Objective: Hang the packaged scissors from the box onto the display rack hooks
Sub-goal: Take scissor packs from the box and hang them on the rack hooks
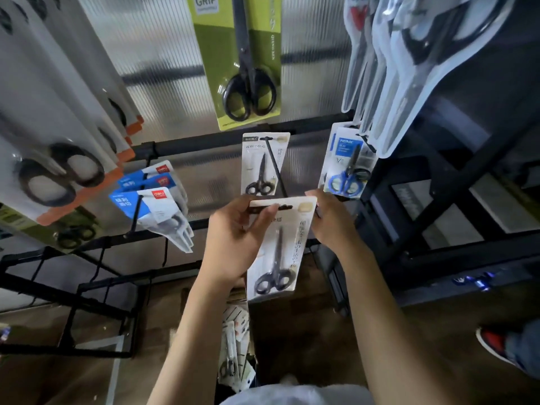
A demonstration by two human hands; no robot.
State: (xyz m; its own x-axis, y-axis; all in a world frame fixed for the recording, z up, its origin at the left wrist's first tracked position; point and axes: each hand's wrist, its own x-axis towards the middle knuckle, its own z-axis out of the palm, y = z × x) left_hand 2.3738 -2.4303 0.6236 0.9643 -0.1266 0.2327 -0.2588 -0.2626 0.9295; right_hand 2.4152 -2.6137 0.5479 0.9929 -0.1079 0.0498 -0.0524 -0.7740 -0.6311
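The display rack (204,144) fills the view above and beyond both hands, its black bars carrying hooks at several heights. The hook (276,168) that matters runs from the bar down toward the hands, its free tip just above the card they hold, and one matching pack (264,165) already hangs far back on it. The box (236,346) lies below the forearms on the floor, more packs showing inside. The packaged scissors (277,247) sit between the two hands, the card upright with a slight tilt: its long axis runs top to bottom, the hang slot (271,208) uppermost and nearest the hook tip, the blade tips pointing up at the slot and the black handles at the low end. The left hand (236,244) grips the card's left edge, thumb lying across the front just under the slot; the right hand (330,220) pinches the top right corner. The main risk, as I judge it, is a miss: the slot is narrow, the left thumb partly shades it, and a tilted card could slide past the tip and bend. A harder push could also swing the hook and knock the hanging pack, or the card could slip to the floor if either hand lets go before the slot is seated.
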